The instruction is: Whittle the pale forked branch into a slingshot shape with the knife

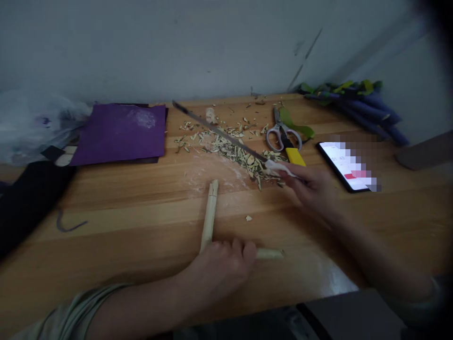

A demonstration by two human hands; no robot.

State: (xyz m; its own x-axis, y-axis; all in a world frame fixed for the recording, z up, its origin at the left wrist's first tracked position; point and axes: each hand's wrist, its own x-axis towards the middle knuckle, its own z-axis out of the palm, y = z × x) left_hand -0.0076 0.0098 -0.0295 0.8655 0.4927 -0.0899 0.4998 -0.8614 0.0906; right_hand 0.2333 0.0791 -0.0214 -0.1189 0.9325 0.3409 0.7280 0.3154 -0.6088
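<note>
My left hand is closed around a pale, peeled piece of wood low on the table; one arm of it points up and away, another pale end sticks out to the right. Whether these join under the fingers is hidden. My right hand grips a long, thin blade by its white-wrapped end. The blade slants up to the left over a heap of pale green shavings. Beside my right fingers lies something yellow.
Scissors lie behind the right hand, a phone to its right. Purple sheets and a plastic bag are at left. Purple-wrapped rods rest at back right. A curved strip lies on the wooden table.
</note>
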